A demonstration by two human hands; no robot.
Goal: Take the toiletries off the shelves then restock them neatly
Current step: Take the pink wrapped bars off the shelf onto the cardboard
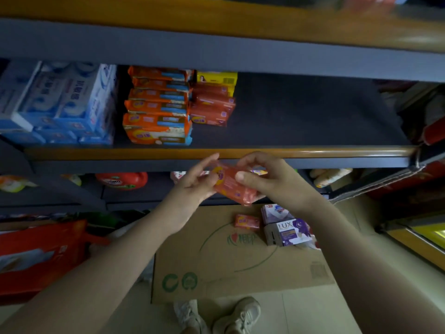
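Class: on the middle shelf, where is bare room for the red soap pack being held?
Free: the dark shelf floor right of the red soap stack. Crowded: the left part, with orange packs and blue boxes.

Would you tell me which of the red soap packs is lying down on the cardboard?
The single red pack left of the Lux box. The others are stacked on the shelf or held in both hands.

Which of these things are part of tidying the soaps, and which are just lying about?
For the job:
- red soap pack, held by the left hand and right hand
- orange soap stack and red soap stack on the shelf
- small red soap and Lux box on the cardboard

Just lying about:
- red bag
- red detergent bottle
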